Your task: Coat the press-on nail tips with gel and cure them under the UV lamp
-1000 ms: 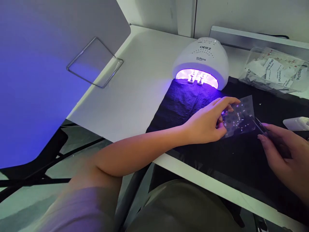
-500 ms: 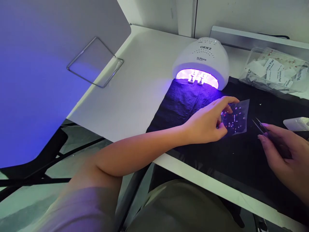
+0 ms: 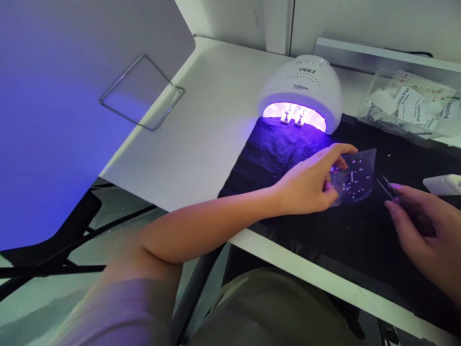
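My left hand [image 3: 313, 182] reaches over the black cloth [image 3: 306, 240] and grips a clear sticker sheet [image 3: 356, 178] dotted with small red and white marks. To its right, my right hand [image 3: 425, 221] pinches a pair of tweezers [image 3: 387, 187], whose two tips point at the sheet and stand slightly apart, not touching it. Behind my left hand a white nail lamp [image 3: 302, 86] glows purple. Two small stands [image 3: 298, 117] with nail tips on them sit in the lamp's opening.
A clear plastic box [image 3: 410, 105] of alcohol pad packets lies at the back right. A whitish object [image 3: 442, 184] rests near the right edge. At the left, a large pale panel [image 3: 72, 120] carries a metal wire frame [image 3: 124, 74].
The clear sheet in my left hand has tilted and shifted slightly to the right, nearer the tweezers. My right hand has hardly moved.
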The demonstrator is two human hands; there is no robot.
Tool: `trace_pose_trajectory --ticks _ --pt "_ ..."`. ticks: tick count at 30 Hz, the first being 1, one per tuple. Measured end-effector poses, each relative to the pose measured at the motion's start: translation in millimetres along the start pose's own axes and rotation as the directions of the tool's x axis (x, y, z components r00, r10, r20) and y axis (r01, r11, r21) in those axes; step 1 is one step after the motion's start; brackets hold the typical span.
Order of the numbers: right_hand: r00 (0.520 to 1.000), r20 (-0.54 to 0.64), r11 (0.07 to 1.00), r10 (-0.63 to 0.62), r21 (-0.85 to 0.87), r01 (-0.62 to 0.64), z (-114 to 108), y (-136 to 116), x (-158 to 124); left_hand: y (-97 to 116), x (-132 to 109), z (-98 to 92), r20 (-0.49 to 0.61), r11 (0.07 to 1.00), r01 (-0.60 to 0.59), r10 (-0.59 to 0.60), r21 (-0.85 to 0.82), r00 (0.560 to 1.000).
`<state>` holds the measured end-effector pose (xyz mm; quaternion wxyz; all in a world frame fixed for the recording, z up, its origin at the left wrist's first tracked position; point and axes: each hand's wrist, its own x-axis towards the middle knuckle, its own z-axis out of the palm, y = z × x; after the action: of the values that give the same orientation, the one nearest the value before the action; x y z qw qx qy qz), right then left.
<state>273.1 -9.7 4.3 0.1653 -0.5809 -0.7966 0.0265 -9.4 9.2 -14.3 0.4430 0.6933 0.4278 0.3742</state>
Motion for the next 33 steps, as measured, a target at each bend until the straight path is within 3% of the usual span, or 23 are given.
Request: trace_pose_trajectory --ticks 12,20,33 --pt "1.0 0.007 1.0 0.014 0.006 -0.014 1.1 0.0 1.3 0.4 0.2 0.4 0.009 0.999 0.038 -0.038 0.003 0.999" --pt "0.999 0.026 0.999 0.032 0.007 -0.032 0.3 -0.1 0.1 -2.6 0.1 0.9 0.0 1.0 -0.012 0.012 0.0 1.0" --pt "0.999 0.017 0.999 0.038 0.019 -0.039 2.0 2.1 -1.3 -1.6 -0.3 0.7 -0.002 1.0 0.001 -0.001 0.001 1.0"
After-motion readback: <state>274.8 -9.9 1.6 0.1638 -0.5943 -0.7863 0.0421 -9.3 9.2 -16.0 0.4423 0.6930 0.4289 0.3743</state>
